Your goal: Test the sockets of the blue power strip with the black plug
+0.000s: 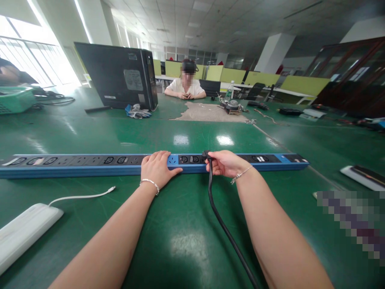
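A long blue power strip point(130, 170) with a black face and rows of sockets lies across the green table. My left hand point(156, 167) grips it near the middle, fingers over the top and thumb along the front, left of a blue socket. Right of it, my right hand point(225, 162) pinches a black plug point(205, 155) at the strip's face; whether it is fully seated I cannot tell. From the plug a thick black cable point(215, 204) runs down toward me between my forearms. My right fingers cover part of the sockets there.
A white power bank point(30, 224) with a short cable lies at the left front. Behind stand a black computer tower point(117, 76), gloves point(137, 111) and a green basket point(16, 100). A seated person point(186, 82) faces me across the table. A dark-and-white object point(363, 177) lies right.
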`<act>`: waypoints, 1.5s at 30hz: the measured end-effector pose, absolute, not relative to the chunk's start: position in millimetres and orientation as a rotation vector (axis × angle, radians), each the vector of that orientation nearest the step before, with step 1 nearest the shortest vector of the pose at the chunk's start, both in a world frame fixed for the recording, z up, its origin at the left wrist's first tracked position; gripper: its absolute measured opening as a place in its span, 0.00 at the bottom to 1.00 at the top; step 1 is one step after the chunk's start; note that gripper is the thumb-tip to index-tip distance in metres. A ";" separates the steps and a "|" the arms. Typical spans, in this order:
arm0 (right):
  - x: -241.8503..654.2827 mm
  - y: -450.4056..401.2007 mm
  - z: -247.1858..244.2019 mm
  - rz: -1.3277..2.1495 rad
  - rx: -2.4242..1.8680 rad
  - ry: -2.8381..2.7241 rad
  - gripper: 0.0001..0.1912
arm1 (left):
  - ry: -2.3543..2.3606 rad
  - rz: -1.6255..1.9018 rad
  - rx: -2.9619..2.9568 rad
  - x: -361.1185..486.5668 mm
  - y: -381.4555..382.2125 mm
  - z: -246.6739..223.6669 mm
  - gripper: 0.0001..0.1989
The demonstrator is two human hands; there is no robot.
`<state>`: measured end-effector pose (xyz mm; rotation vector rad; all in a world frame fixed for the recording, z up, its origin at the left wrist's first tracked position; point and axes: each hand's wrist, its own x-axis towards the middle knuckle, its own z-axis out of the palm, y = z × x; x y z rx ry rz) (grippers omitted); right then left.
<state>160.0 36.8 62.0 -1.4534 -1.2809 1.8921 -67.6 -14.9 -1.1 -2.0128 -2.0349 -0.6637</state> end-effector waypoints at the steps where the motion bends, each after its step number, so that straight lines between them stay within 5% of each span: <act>1: 158.6 35.8 62.2 1.886 -1.452 -1.275 0.17 | -2.030 -0.664 -2.014 -67.8 -14.8 -1.3 0.31; 32: 141.1 23.1 49.2 1.514 -1.731 -1.445 0.21 | -2.055 -0.644 -2.013 -65.1 -16.3 2.7 0.30; 45: 145.1 26.1 45.7 1.699 -1.642 -1.319 0.23 | -2.108 -0.620 -2.013 -65.0 -15.9 4.9 0.30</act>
